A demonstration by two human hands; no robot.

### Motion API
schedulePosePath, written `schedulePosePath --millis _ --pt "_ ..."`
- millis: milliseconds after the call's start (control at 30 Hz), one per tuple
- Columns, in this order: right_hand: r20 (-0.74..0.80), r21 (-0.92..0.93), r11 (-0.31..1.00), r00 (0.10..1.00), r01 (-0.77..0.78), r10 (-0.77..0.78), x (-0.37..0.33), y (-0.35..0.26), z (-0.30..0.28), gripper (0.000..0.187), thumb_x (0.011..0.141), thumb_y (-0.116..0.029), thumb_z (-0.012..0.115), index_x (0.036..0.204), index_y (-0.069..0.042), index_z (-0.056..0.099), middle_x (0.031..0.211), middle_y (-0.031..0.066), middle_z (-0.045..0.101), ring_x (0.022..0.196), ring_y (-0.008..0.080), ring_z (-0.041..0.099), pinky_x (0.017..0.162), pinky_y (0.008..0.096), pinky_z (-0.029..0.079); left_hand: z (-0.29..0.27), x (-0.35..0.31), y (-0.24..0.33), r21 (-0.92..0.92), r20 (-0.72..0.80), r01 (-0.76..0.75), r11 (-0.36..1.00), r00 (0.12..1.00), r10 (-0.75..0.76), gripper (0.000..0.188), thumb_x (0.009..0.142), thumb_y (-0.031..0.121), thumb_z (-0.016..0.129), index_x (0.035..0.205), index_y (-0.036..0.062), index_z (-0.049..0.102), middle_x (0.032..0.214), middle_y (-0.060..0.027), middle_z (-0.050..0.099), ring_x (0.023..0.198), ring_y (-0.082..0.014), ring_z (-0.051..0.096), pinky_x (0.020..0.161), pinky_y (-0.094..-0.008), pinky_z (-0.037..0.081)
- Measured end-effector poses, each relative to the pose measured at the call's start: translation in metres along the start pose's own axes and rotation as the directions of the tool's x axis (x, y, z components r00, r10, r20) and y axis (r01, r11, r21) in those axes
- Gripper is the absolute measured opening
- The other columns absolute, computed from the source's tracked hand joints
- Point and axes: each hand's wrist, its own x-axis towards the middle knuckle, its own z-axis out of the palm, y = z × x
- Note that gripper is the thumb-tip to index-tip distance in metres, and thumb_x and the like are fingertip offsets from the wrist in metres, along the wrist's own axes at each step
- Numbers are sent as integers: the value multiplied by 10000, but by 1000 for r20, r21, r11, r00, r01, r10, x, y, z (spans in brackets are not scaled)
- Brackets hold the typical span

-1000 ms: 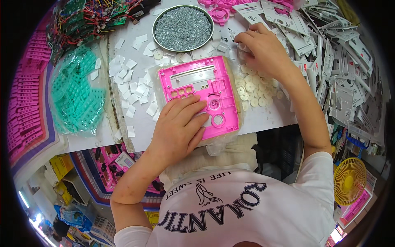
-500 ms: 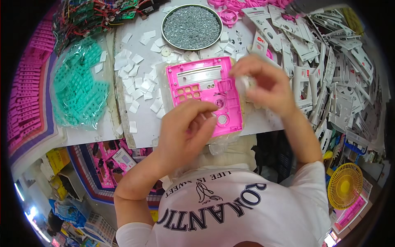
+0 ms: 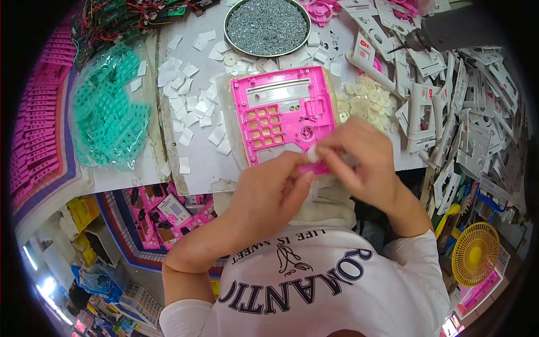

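Note:
A pink plastic housing [image 3: 289, 115] lies open side up on the table, with a grid of square holes, a clear strip along its top and round openings at its right. Over its lower right part, my right hand [image 3: 362, 165] pinches a small white disc [image 3: 313, 154]. My left hand [image 3: 272, 188] is closed beside it, thumb and fingertips together at the housing's lower edge; what they hold, if anything, is hidden. Just right of the housing lies a heap of cream-white discs [image 3: 368, 104], partly beyond my right hand.
A round tin of screws [image 3: 268, 28] stands behind the housing. White paper squares [image 3: 191, 106] are scattered at left, beside a bag of teal parts [image 3: 109, 112]. White panels [image 3: 471, 129] pile up at right. A dark screwdriver tool [image 3: 449, 33] juts in at upper right.
My right hand has moved from the housing's right side down to its lower right, meeting my left hand. The heap of discs has come into view. The view has shifted slightly.

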Motion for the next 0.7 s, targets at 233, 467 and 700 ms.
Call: schedulePosePath --millis 233,467,700 --pt "171 -348 937 985 33 28 23 15 17 125 793 -119 724 802 -77 607 760 70 606 795 291 585 711 441 440 -28 -5 -10 113 -143 -31 993 989 48 255 882 41 727 1131 35 671 756 -32 625 518 -106 465 499 -262 395" --pt "149 -419 906 981 -54 128 26 10 21 156 766 -123 728 860 -81 611 797 61 619 851 289 578 781 435 385 -44 16 -1 243 -162 -128 961 972 170 154 891 64 720 1041 29 709 745 -18 628 573 -81 494 526 -245 402" --pt "199 -400 916 978 32 53 26 11 15 135 770 -108 725 866 -81 633 798 52 613 861 278 566 790 421 382 -81 144 -3 618 -140 -294 729 871 471 183 894 194 685 944 22 722 769 -123 684 675 -237 624 632 -377 493"
